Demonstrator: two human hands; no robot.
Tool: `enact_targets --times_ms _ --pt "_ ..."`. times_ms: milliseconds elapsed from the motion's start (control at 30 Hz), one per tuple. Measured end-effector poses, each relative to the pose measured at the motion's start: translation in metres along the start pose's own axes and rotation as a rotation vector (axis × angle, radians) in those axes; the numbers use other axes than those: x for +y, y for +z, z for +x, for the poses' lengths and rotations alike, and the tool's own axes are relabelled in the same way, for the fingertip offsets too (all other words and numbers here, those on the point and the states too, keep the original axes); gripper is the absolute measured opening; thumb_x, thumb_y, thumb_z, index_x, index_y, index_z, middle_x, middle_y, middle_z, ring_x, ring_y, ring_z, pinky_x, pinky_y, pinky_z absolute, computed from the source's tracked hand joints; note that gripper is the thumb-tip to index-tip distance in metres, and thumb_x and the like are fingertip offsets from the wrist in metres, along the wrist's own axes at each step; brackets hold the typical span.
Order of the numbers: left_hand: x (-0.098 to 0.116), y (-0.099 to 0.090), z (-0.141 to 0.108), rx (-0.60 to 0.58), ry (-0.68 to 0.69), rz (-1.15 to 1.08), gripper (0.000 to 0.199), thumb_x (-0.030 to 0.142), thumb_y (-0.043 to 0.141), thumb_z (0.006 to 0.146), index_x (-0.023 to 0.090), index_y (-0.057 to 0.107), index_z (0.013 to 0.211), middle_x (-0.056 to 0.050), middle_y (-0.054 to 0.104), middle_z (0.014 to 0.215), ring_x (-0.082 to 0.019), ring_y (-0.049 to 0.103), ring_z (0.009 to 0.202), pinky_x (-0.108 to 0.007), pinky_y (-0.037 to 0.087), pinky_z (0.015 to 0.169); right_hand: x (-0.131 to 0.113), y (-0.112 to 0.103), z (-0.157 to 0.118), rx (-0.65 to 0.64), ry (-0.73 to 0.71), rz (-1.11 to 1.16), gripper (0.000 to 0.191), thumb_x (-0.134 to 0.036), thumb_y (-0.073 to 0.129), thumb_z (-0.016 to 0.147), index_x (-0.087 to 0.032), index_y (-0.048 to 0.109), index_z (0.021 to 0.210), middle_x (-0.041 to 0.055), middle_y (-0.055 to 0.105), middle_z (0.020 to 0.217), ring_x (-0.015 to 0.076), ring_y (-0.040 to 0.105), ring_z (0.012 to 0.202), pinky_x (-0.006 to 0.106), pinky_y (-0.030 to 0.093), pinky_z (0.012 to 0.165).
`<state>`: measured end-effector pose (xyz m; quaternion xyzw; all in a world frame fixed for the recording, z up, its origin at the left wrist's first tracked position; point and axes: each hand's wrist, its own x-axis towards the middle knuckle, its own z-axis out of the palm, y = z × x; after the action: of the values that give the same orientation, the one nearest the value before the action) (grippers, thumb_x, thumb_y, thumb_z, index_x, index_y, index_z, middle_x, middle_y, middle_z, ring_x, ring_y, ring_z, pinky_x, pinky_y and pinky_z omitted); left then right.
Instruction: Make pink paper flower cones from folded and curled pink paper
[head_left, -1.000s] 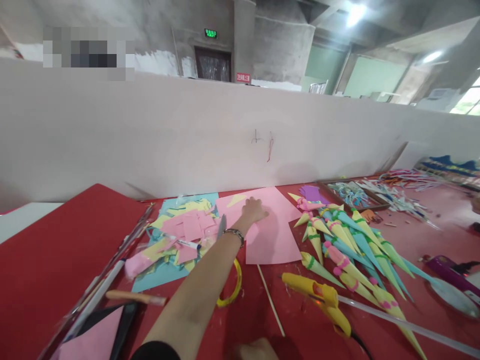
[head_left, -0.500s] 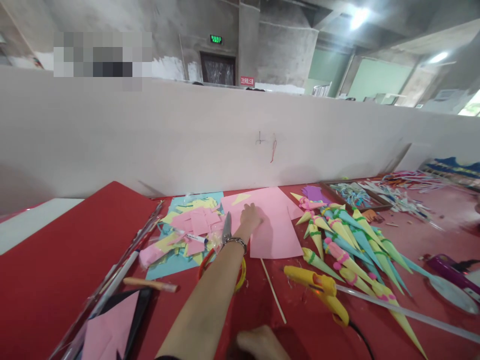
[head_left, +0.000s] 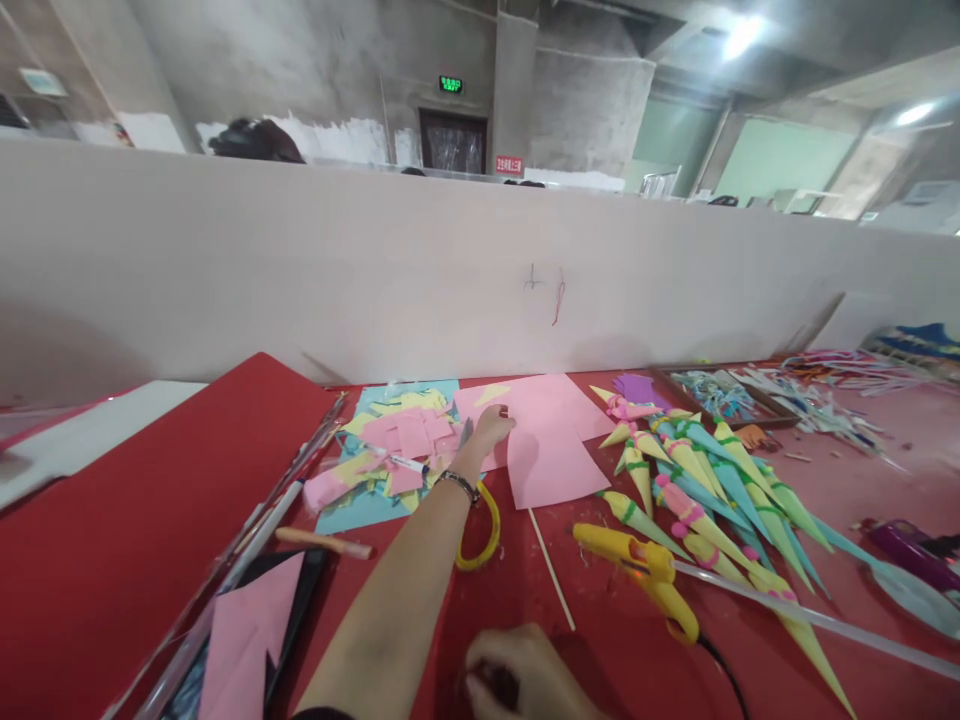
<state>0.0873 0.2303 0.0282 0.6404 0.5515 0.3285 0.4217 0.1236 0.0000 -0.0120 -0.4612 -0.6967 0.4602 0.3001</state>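
My left hand [head_left: 495, 425] reaches over the pink sheets [head_left: 559, 465], its fingers bent and drawn together; anything between the fingertips is too small to make out. A yellow paper piece [head_left: 493, 393] lies just beyond it. Partly hidden by my left wrist are scissors with a yellow handle [head_left: 480, 545]. Low in the view, my right hand [head_left: 529, 672] is curled above the red table, its fingers closed round something dark that I cannot make out. Between the hands and the paper lies a thin wooden stick [head_left: 552, 570].
Right of centre are a yellow glue gun [head_left: 626, 550] with a long glue stick and a pile of paper cones [head_left: 712, 480]. Paper scraps [head_left: 409, 430] lie on a blue sheet at left, near a brown-handled tool [head_left: 322, 542]. A white partition [head_left: 375, 270] stands behind.
My left hand has lifted a little off the pink paper and its fingers have curled. My right hand has come further into view. The whole view has shifted slightly.
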Motion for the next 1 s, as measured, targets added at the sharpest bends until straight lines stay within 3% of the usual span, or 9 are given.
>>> enact_targets --times_ms 167,300,367,467,633,733,800,900,1000 --pt "0.01 -0.02 -0.005 -0.017 0.112 0.094 0.031 0.032 0.053 0.086 0.015 0.052 0.113 -0.008 0.056 0.113 -0.021 0.057 0.095 -0.041 0.05 0.079 -0.005 -0.003 -0.006 0.06 -0.071 0.005 0.016 -0.011 0.048 0.067 -0.015 0.063 0.068 -0.005 0.048 0.049 0.0057 0.038 0.044 0.014 0.029 0.043" --pt "0.024 -0.044 -0.018 0.072 0.238 0.123 0.029 0.033 0.053 0.086 0.014 0.054 0.108 -0.006 0.058 0.108 -0.02 0.058 0.091 -0.039 0.05 0.076 -0.008 -0.006 -0.007 0.099 -0.09 -0.04 0.017 -0.013 0.047 0.068 -0.016 0.063 0.067 -0.0034 0.052 0.051 0.0066 0.041 0.045 0.015 0.03 0.044" --pt "0.034 -0.058 -0.028 0.127 0.298 0.126 0.023 0.032 0.053 0.085 0.013 0.057 0.099 -0.004 0.06 0.095 -0.016 0.059 0.08 -0.034 0.05 0.07 -0.009 -0.007 -0.008 0.097 -0.096 -0.062 0.016 -0.014 0.046 0.07 -0.016 0.063 0.068 -0.0029 0.054 0.052 0.0071 0.042 0.046 0.015 0.031 0.045" --pt "0.049 -0.077 -0.051 0.209 0.373 0.117 0.015 0.025 0.052 0.083 0.013 0.058 0.076 0.005 0.049 0.061 -0.009 0.048 0.057 -0.022 0.038 0.055 -0.009 -0.008 -0.01 0.097 -0.1 -0.096 0.017 -0.015 0.046 0.072 -0.015 0.062 0.069 -0.002 0.055 0.054 0.0077 0.044 0.047 0.016 0.031 0.046" --pt "0.064 -0.102 -0.121 0.208 0.439 0.122 0.016 0.028 0.051 0.079 0.015 0.06 0.079 0.007 0.042 0.053 -0.006 0.034 0.045 -0.02 0.026 0.046 -0.012 -0.01 -0.012 0.08 -0.104 -0.137 0.019 -0.016 0.044 0.075 -0.015 0.063 0.071 -0.0018 0.056 0.055 0.0079 0.046 0.048 0.016 0.032 0.047" --pt "0.053 -0.105 -0.168 0.16 0.544 0.204 0.015 0.027 0.05 0.078 0.016 0.058 0.073 0.005 0.049 0.059 -0.007 0.039 0.048 -0.019 0.032 0.048 -0.019 -0.016 -0.014 0.123 -0.135 -0.161 0.02 -0.017 0.043 0.076 -0.015 0.062 0.071 -0.0005 0.058 0.057 0.0085 0.048 0.05 0.017 0.034 0.049" --pt "0.036 -0.103 -0.195 0.135 0.565 0.262 0.018 0.024 0.05 0.078 0.018 0.054 0.062 0.006 0.047 0.053 -0.008 0.042 0.049 -0.019 0.034 0.049 -0.022 -0.022 -0.017 0.213 -0.129 -0.187 0.019 -0.018 0.043 0.076 -0.015 0.061 0.069 0.0002 0.06 0.059 0.0092 0.05 0.051 0.017 0.037 0.051" --pt "0.003 -0.101 -0.227 -0.004 0.54 0.299 0.016 0.018 0.045 0.079 0.019 0.058 0.07 0.0 0.059 0.068 -0.011 0.053 0.061 -0.021 0.043 0.057 -0.016 -0.033 -0.025 0.342 -0.04 -0.299 0.018 -0.022 0.048 0.075 -0.017 0.059 0.061 -0.0026 0.051 0.047 0.0096 0.045 0.043 0.019 0.034 0.044" --pt "-0.027 -0.104 -0.25 -0.124 0.499 0.303 0.022 0.011 0.042 0.079 0.021 0.061 0.084 -0.003 0.064 0.08 -0.012 0.06 0.072 -0.022 0.047 0.064 0.001 -0.041 -0.037 0.494 -0.045 -0.309 0.019 -0.027 0.053 0.073 -0.018 0.064 0.086 0.0018 0.061 0.06 0.0145 0.054 0.051 0.021 0.042 0.048"
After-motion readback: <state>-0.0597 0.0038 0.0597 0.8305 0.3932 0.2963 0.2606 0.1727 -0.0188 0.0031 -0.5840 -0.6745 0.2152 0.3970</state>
